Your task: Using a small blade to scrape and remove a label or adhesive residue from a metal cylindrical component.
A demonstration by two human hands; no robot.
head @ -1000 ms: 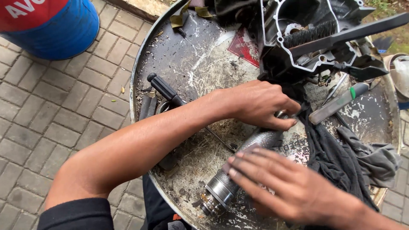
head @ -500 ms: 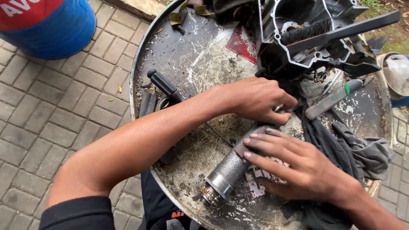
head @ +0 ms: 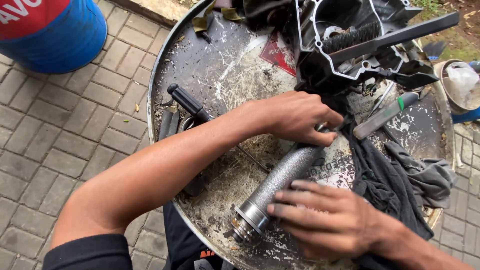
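Grip of the right hand [head: 327,225] is seen laid over the lower end of a grey textured metal cylinder [head: 285,175], the fingers spread flat along its side rather than closed around it. The upper end of the same cylinder is covered by the left hand [head: 300,117], whose fingers are curled down onto it; whether that grip is fully closed around the end cannot be told.

The cylinder is laid slantwise on the round, grimy metal surface [head: 225,75], its flanged, stepped end [head: 246,223] pointed toward the near rim. To the right of the cylinder a dark rag [head: 395,185] is heaped, touching the right hand. Beyond the cylinder's upper end a black engine casing [head: 360,45] is set, and a long black bar [head: 395,34] is laid across it. Right of the upper end, a grey marker-like tool with a green band [head: 382,115] is seen. To the left of the cylinder, under the left forearm, a black-handled tool [head: 187,102] is laid. Far left of it, off the surface, a blue and red drum [head: 50,35] is stood on grey paving.
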